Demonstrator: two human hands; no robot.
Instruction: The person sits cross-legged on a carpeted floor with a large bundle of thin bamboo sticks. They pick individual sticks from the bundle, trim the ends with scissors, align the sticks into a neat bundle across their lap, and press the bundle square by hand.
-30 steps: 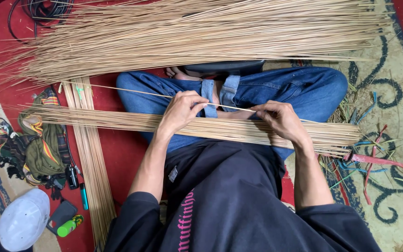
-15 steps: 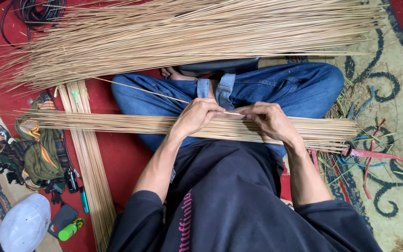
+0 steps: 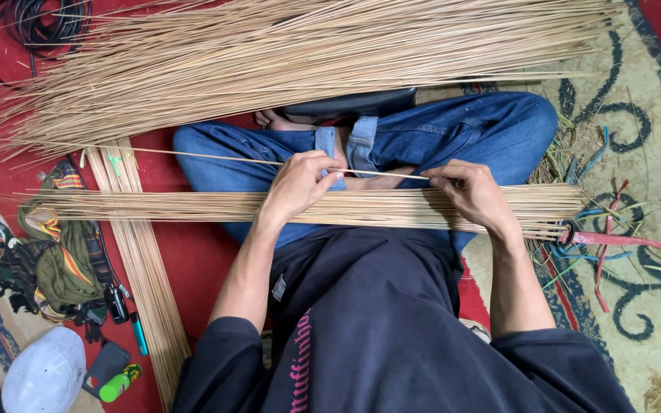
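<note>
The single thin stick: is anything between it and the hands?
No. The left hand and right hand already pinch the single thin stick, just above the flat row of sticks on the lap.

Thin pale stick [image 3: 231, 158], level above flat stick bundle [image 3: 154, 205] across lap

Head cam, single view, facing straight down.
Close above hands [image 3: 376, 195]; lap and floor [image 3: 652, 176] around them.
</note>
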